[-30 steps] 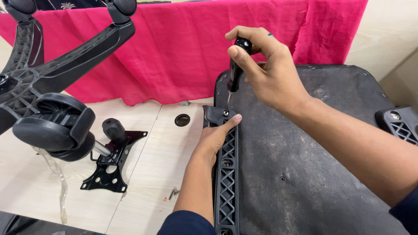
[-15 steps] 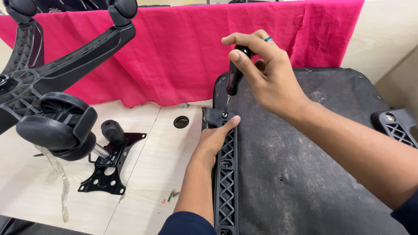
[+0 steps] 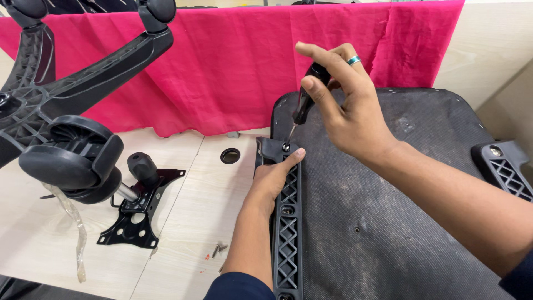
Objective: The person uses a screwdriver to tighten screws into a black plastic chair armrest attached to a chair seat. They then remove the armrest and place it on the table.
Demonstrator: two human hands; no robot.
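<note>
My right hand (image 3: 347,114) grips a black-handled screwdriver (image 3: 305,103), held nearly upright with its tip on a screw (image 3: 285,147) at the top of a black plastic armrest bracket (image 3: 287,222). The bracket lies along the left edge of an upturned black chair seat (image 3: 400,200). My left hand (image 3: 272,178) rests flat on the bracket just below the screw, a fingertip beside it. A ring sits on one finger of my right hand.
A black chair base with caster wheels (image 3: 72,161) lies at the left. A black metal tilt mechanism (image 3: 139,205) rests on the light wooden table (image 3: 189,222), with loose screws (image 3: 218,250) nearby. A second armrest bracket (image 3: 502,166) is at the right. Pink cloth (image 3: 233,66) hangs behind.
My right hand has turned slightly on the screwdriver handle, fingers shifting. My left hand and the bracket have stayed put.
</note>
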